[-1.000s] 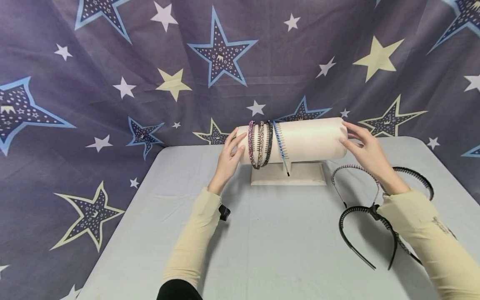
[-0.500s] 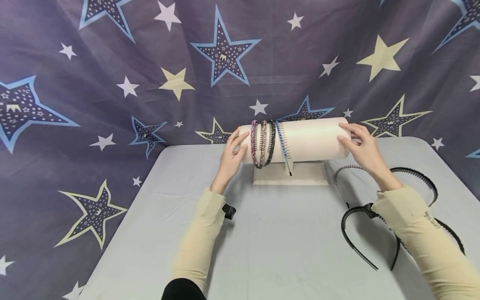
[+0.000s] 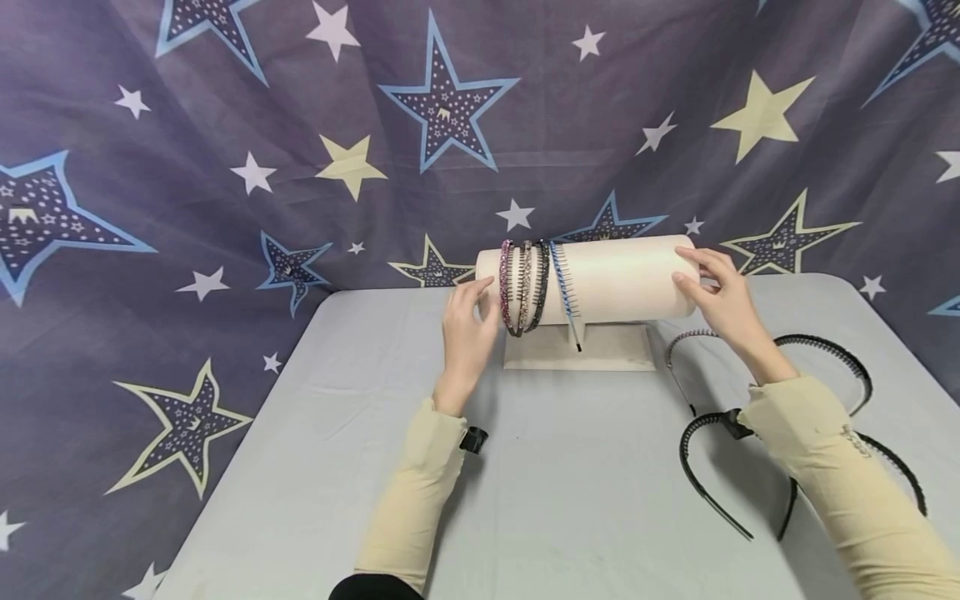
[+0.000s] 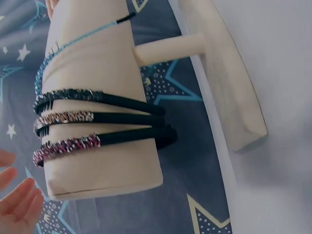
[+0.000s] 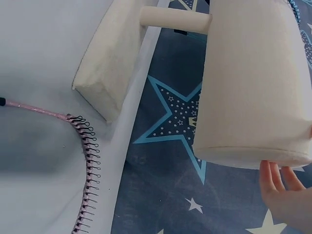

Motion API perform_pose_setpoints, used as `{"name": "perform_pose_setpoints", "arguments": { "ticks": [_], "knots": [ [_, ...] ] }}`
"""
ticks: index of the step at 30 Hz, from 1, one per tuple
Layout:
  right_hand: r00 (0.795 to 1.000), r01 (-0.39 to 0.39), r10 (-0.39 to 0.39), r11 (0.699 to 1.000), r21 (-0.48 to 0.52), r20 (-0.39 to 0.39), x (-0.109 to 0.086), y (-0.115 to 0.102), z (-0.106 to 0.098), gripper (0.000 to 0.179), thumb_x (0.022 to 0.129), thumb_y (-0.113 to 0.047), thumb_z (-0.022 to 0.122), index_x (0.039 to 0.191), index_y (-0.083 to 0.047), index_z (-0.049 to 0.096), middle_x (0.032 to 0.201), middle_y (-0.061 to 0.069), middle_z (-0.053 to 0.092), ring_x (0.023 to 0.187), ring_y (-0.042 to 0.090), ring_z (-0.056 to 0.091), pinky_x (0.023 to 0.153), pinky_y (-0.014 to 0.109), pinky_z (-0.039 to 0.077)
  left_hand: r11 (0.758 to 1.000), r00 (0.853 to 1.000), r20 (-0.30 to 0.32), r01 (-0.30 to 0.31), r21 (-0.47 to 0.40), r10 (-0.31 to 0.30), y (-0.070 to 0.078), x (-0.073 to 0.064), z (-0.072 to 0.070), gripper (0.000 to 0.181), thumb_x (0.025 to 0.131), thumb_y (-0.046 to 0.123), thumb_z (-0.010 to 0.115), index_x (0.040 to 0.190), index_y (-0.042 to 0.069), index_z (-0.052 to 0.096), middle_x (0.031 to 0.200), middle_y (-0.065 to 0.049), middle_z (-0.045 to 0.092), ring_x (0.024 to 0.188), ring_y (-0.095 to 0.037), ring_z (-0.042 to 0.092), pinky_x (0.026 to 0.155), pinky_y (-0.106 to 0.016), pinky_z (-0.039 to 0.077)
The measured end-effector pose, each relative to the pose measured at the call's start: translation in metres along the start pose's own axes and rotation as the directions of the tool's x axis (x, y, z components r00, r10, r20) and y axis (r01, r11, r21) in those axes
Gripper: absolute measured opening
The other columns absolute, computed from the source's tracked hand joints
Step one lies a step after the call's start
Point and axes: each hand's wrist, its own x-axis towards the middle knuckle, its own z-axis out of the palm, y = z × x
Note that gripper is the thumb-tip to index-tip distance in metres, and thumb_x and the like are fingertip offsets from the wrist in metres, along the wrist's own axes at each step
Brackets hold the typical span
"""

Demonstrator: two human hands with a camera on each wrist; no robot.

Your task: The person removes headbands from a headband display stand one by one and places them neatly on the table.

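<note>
A cream padded headband stand [image 3: 622, 279] lies across the back of the table, a horizontal roll on a post and flat base [image 3: 615, 348]. Around its left part sit a pink-purple beaded headband [image 3: 505, 292], a champagne one [image 3: 524, 287] and a black one [image 3: 540, 287]. Right of them, a blue toothed headband [image 3: 564, 287] slants, its black tip hanging below the roll. My right hand [image 3: 727, 304] holds the roll's right end, thumb on the front and fingers at the end face. Beside the left end hovers my left hand [image 3: 468, 342], fingers loosely bent, apart from the roll in the left wrist view.
On the table's right lie a pink toothed headband [image 5: 89, 165], a black headband with a bow [image 3: 686, 454] and further black headbands [image 3: 851, 358], partly under my right arm. A starry cloth [image 3: 300, 100] hangs behind the grey table [image 3: 562, 500].
My left hand has come off the roll's left end and moved slightly down and right, its fingers now in front of that end. The right hand stays at the right end.
</note>
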Motion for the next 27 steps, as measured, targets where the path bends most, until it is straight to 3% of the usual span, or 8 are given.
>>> {"name": "perform_pose_setpoints", "arguments": {
  "ticks": [6,18,27],
  "knots": [
    [1.0,0.01,-0.01,1.0,0.003,-0.007,-0.005,-0.013,0.0,0.039,0.088,-0.01,0.052,0.123,0.006,0.046,0.123,0.022,0.035,0.089,-0.003,0.039,0.072,0.002,0.038,0.997,1.0,0.015,0.029,-0.069,-0.028,0.004,-0.006,0.002,0.027,0.075,0.003,0.067,0.099,-0.003,0.059,0.091,-0.015,0.057,0.078,-0.025,0.058,0.072,-0.032,0.051],
    [1.0,-0.003,0.003,1.0,0.008,-0.007,-0.005,-0.014,0.001,0.04,0.088,-0.012,0.052,0.123,0.006,0.046,0.123,0.02,0.036,0.09,-0.003,0.04,0.071,0.003,0.038,0.981,0.983,-0.01,0.184,-0.063,-0.185,0.003,-0.012,0.019,0.03,0.075,0.006,0.069,0.102,0.0,0.058,0.091,-0.012,0.055,0.076,-0.02,0.056,0.068,-0.027,0.05],
    [1.0,-0.018,0.018,1.0,0.008,0.001,-0.006,-0.014,0.0,0.041,0.089,-0.014,0.052,0.125,0.004,0.045,0.124,0.021,0.035,0.09,-0.002,0.04,0.07,0.004,0.037,0.97,0.971,-0.026,0.235,-0.069,-0.237,0.004,-0.014,0.025,0.029,0.077,0.007,0.067,0.104,0.002,0.058,0.089,-0.01,0.052,0.074,-0.019,0.053,0.065,-0.026,0.048]
  ]
}}
